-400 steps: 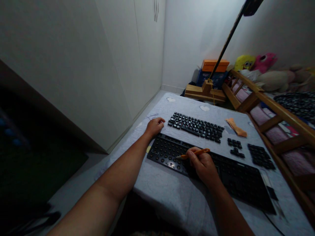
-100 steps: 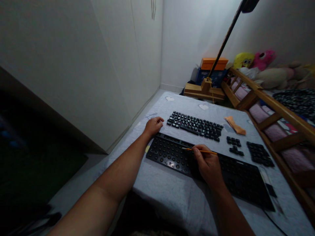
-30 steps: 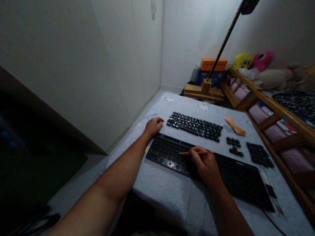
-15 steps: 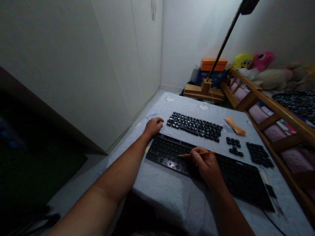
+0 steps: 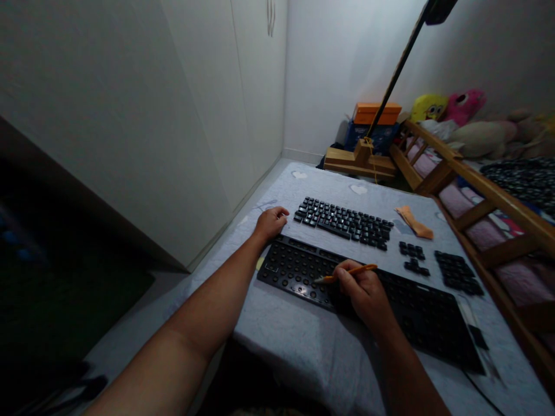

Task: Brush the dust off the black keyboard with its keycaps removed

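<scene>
Though keycaps [image 5: 342, 223] are off, beyond your keyboard [image 5: 291, 264] | right hand [image 5: 363, 290] grips brush [image 5: 328, 279], brushing seemingly unfinished | left hand [image 5: 271, 223] beside keyboard, half-curled, hold unclear

The right hand [image 5: 362, 289] hides the middle of the black keyboard base [image 5: 290, 266] beneath it and part of the brush [image 5: 363, 268] in its grip; whether the bristles touch the base is too small to tell. Legends on the keycaps [image 5: 342, 223] beyond that hand are unreadable. Some fingertips of the left hand [image 5: 272, 222] are out of sight. Right of the right hand, a dark item [image 5: 479, 338] is too blurred to name, and a cable [image 5: 479, 392] leaves the bottom edge. Well beyond both hands, the top edge crops a black pole [image 5: 401, 66].
</scene>
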Demonstrator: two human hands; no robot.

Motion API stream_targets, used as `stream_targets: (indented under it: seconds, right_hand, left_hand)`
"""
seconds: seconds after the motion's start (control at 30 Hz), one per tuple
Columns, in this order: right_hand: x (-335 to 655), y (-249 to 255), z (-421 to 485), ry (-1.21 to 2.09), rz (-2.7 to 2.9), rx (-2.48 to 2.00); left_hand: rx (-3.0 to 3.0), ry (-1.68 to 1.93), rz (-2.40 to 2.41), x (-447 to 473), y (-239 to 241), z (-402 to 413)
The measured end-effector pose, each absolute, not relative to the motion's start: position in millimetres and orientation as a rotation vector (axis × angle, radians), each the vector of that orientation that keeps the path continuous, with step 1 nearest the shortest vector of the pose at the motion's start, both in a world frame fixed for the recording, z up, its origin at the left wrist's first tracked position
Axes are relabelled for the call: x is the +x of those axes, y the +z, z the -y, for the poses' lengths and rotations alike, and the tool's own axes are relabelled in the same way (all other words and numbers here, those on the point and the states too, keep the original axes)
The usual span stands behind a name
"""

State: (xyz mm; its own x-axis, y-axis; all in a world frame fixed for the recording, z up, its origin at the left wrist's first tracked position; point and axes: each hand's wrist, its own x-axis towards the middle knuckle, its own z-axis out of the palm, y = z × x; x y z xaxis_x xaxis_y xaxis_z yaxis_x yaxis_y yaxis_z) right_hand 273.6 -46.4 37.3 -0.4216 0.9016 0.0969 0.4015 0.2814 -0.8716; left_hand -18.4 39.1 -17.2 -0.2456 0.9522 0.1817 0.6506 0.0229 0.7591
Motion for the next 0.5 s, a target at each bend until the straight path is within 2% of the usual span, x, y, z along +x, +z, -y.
stream_targets:
  seconds: [0.1,0.5]
  right_hand:
    - [275.7,34.3,45.5,1.087,1.909,-1.177]
    - [269.5,37.2,43.5,0.757,1.941,-1.187]
  left_hand:
    - [1.626,1.084,-1.932,-18.4,-16.8,-38.4]
    - [1.607,1.069,-1.942,-17.3,-15.5,-38.7]
